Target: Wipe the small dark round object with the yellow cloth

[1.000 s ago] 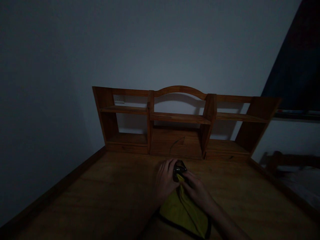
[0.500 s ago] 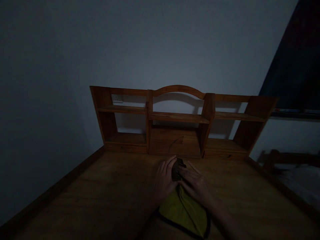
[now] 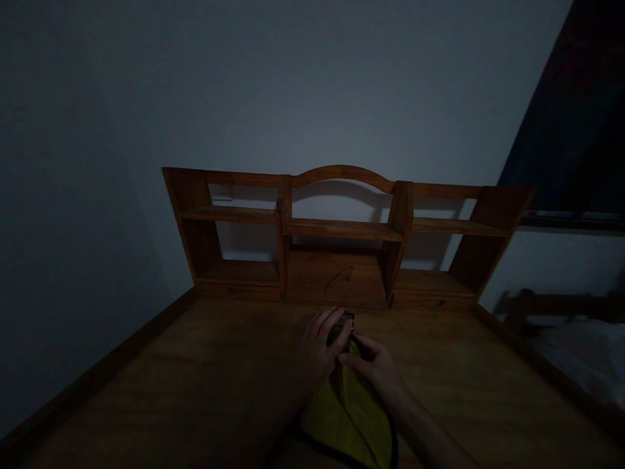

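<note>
My left hand is closed around a small dark object with a slight glint on it. Most of that object lies behind my fingers, and in the dim light I cannot make out its kind. A yellow cloth with a black edge hangs from between the hands toward my body. With thumb and fingers my right hand pinches the upper end of this cloth, close beside the dark object. Both hands are together above the middle of the wooden desk.
Along the back of the desk stands a wooden shelf unit with side compartments and small drawers. Behind it is a pale wall with a socket. At the right are a dark window and a wooden frame with pale bedding.
My right hand has moved off the dark object, down to the cloth's upper edge. The left thumb now lies across the object. The view has shifted slightly to the right.
</note>
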A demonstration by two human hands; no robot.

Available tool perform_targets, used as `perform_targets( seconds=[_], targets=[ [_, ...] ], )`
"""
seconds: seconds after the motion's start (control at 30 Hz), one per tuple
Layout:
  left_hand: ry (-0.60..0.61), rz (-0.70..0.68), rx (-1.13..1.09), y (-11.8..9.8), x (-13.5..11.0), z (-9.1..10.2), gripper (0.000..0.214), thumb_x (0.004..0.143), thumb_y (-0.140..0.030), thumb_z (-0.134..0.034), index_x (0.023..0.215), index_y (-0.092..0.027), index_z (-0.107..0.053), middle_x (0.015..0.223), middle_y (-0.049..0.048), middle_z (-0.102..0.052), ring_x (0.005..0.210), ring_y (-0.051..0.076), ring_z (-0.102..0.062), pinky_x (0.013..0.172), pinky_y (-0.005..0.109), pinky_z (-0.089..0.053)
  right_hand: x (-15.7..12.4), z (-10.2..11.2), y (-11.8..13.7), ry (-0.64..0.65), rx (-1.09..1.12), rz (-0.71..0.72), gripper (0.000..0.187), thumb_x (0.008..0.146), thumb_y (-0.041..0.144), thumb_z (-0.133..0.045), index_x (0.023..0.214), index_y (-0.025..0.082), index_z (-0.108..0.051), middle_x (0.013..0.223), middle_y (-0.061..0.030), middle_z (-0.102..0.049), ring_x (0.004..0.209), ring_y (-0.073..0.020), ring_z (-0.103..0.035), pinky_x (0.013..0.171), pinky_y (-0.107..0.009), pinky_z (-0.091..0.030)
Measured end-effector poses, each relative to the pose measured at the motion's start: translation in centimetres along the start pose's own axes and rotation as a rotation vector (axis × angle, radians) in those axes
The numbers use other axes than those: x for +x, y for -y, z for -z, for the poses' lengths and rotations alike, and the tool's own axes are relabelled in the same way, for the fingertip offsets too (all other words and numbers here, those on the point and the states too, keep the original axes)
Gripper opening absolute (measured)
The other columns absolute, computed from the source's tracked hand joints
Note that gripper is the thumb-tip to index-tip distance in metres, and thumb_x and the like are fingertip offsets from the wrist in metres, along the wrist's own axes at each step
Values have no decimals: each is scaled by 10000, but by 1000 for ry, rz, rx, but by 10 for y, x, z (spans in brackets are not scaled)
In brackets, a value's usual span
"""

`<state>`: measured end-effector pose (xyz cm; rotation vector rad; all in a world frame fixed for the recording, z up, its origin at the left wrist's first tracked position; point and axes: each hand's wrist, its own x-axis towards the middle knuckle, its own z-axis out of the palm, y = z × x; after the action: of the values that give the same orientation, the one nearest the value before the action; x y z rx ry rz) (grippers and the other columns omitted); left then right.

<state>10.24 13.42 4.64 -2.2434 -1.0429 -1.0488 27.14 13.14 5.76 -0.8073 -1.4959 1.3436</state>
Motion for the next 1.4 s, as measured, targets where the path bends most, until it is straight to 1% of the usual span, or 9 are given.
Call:
perform_targets(
  seconds=[0.1, 0.23, 0.37, 0.47, 0.63, 0.9, 1.03, 1.13, 1.4],
  targets=[
    [12, 39, -45, 0, 1, -3, 680, 816, -131, -521, 1437, -236, -267, 1440, 139, -314, 1334, 290, -297, 1047, 490, -339, 3, 6, -2, -13, 44, -41, 372, 642, 330, -808, 973, 196, -704, 966, -41, -721, 908, -250, -648, 817, -350, -495],
    [78, 159, -115, -1, -1, -10, 714, 793, -158, -531, 1444, -244, -252, 1421, 131, -342, 1291, 279, -363, 1019, 464, -381, 8, 13, -7, -22, 19, -47, 351, 658, 342, -796, 960, 190, -700, 935, -43, -718, 867, -238, -647, 794, -343, -492],
    [110, 302, -192, -5, -3, -18, 729, 759, -173, -565, 1425, -258, -285, 1371, 107, -402, 1217, 264, -437, 982, 432, -417, 12, 14, -10, -88, -52, -22, 312, 642, 354, -800, 876, 176, -696, 845, -26, -706, 803, -208, -629, 744, -301, -486],
    [141, 355, -241, -8, -3, -18, 721, 759, -218, -601, 1413, -263, -300, 1363, 93, -412, 1187, 255, -460, 974, 413, -425, 13, 14, -9, -139, -77, -28, 298, 615, 353, -812, 803, 172, -669, 755, 2, -674, 733, -182, -606, 678, -265, -474],
    [185, 360, -262, -10, -1, -12, 703, 808, -292, -599, 1428, -286, -269, 1391, 80, -386, 1212, 252, -437, 985, 409, -416, 13, 14, -7, -138, -114, -30, 295, 607, 367, -814, 737, 169, -638, 698, 19, -637, 689, -165, -583, 628, -241, -453],
    [181, 292, -216, -4, -2, -7, 680, 844, -241, -547, 1445, -299, -234, 1427, 96, -341, 1251, 269, -397, 994, 445, -398, 12, 11, -13, -5, -100, -18, 321, 675, 381, -770, 913, 176, -705, 878, -33, -708, 838, -224, -634, 784, -324, -483],
    [185, 198, -189, -2, -2, -4, 679, 828, -172, -534, 1436, -302, -262, 1437, 112, -321, 1260, 277, -387, 991, 473, -391, 11, 10, -16, 13, -79, 12, 389, 674, 353, -778, 1018, 197, -688, 1008, -48, -703, 959, -255, -625, 874, -371, -466],
    [189, 191, -166, -2, -2, -4, 701, 812, -141, -534, 1438, -295, -257, 1445, 116, -311, 1272, 277, -375, 995, 479, -387, 10, 9, -16, 34, -54, 20, 406, 697, 358, -759, 1060, 199, -671, 1038, -51, -694, 975, -258, -623, 881, -377, -467],
    [217, 258, -180, -2, -1, -3, 709, 807, -298, -596, 1433, -256, -266, 1379, 112, -399, 1231, 277, -416, 996, 460, -395, 7, 6, -7, -48, -170, 55, 404, 693, 434, -732, 1008, 187, -674, 1001, -59, -695, 938, -265, -621, 834, -362, -488]
  ],
)
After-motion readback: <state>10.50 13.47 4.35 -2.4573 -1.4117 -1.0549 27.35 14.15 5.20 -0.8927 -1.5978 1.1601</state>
